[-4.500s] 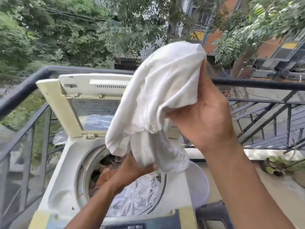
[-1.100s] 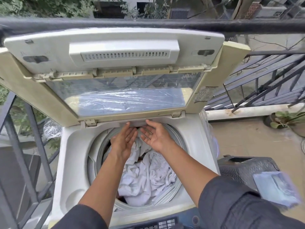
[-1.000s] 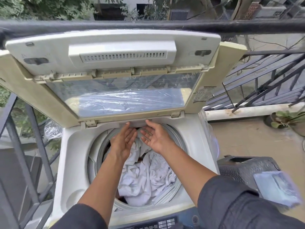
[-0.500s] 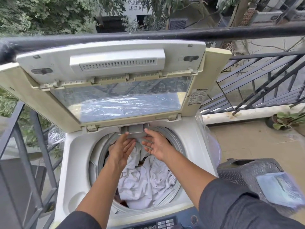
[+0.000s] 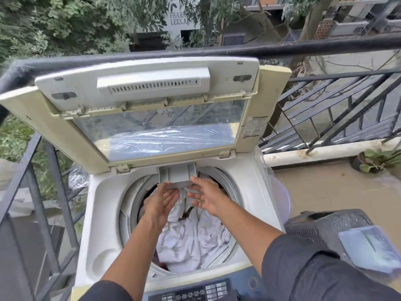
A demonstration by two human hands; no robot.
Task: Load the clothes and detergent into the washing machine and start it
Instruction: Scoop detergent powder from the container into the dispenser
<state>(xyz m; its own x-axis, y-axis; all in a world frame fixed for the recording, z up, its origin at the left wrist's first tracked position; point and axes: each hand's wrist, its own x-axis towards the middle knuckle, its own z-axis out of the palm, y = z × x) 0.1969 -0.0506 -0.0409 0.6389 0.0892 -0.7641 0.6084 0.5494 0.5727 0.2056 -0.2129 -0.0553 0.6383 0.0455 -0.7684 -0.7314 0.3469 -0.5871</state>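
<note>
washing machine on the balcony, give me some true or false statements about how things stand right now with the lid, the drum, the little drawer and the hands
1. The cream top-loading washing machine has its hinged lid with the clear window raised. True.
2. The round drum is empty. False: crumpled white clothes lie in it.
3. The small grey detergent drawer at the rear rim is pulled out over the drum. True.
4. The left hand lifts a white cloth high above the lid. False: it is low, at the drawer's front edge.
5. The right hand presses the dark control panel. False: it is at the drawer, fingers spread.
</note>
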